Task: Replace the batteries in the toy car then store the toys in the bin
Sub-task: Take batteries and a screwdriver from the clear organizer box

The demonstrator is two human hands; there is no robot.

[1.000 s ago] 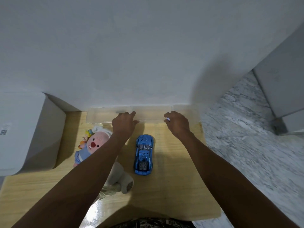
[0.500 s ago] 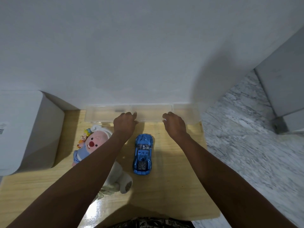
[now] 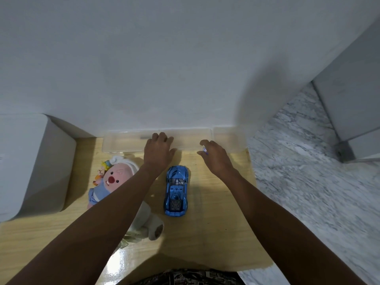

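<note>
Toy car lies lengthwise, nose toward clear bin

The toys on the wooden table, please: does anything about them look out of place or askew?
Nothing is spilled or visibly damaged. The blue toy car sits upright on its wheels. The only untidy spot: the pink plush doll lies on its back, partly under the left forearm.

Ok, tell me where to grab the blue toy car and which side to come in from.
Grip the blue toy car across its middle, one finger on each long side. It lies flat on the wooden table, lengthwise away from the person, so both flanks are exposed. Probably come from above with the right hand, since that side is bare, while the plush toy and the left forearm crowd the other.
</note>
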